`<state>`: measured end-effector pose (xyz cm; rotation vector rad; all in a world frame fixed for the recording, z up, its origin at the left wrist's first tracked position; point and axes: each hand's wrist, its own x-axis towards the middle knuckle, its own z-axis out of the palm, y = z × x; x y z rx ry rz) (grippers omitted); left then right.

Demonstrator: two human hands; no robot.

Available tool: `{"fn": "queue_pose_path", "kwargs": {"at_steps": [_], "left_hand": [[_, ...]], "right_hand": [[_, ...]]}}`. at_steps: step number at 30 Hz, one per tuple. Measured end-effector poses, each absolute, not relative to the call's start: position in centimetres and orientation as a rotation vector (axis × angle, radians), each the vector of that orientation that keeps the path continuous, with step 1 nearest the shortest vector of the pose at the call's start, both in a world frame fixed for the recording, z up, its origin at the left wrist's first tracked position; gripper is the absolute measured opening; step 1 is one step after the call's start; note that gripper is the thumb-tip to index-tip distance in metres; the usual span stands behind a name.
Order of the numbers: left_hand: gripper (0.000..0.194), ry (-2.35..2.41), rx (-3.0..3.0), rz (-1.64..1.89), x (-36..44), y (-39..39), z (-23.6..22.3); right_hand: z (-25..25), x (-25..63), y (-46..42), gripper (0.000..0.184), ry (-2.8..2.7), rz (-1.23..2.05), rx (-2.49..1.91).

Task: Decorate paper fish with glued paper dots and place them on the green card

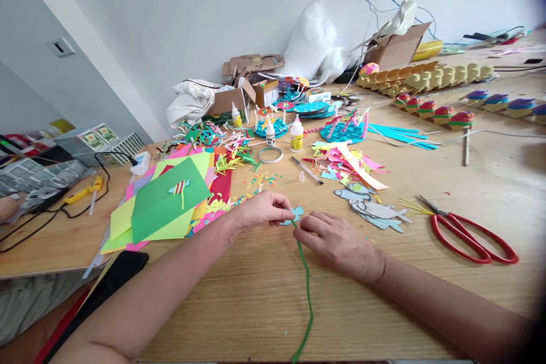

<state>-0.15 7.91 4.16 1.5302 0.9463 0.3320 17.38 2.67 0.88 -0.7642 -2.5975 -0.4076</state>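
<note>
My left hand [265,209] pinches a small light-blue paper cutout [295,215] just above the wooden table [264,290]. My right hand [336,242] is closed in a pinch on the top end of a long thin green paper strip [306,290], which meets the cutout and trails down toward the near table edge. The two hands almost touch at the cutout.
Sheets of green, yellow and pink paper [164,202] lie to the left. Paper fish [375,211] and red-handled scissors [467,233] lie to the right. Glue bottles [296,133], paper scraps, blue paper crafts, boxes and egg trays [426,77] fill the far side. A black phone [121,273] lies at the near left.
</note>
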Motion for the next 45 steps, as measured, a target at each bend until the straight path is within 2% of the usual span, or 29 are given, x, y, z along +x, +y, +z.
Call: {"fn": "queue_pose_path", "kwargs": {"at_steps": [7, 15, 24, 45], "left_hand": [[0.023, 1.004, 1.549, 0.286, -1.0, 8.7, 3.2], [0.016, 1.157, 1.89, 0.375, -1.1, 9.9, 1.8], [0.017, 1.195, 2.109, 0.268, -1.6, 10.8, 0.7], [0.012, 1.292, 2.143, 0.248, -1.2, 10.5, 0.9]], "right_hand": [[0.6, 17.1, 1.6, 0.024, -2.563, -0.261, -0.789], [0.3, 15.8, 1.7, 0.014, -2.673, -0.033, -1.068], [0.4, 15.5, 2.1, 0.015, -2.706, 0.048, -1.123], [-0.2, 15.5, 2.0, 0.015, -2.653, 0.079, -1.162]]}}
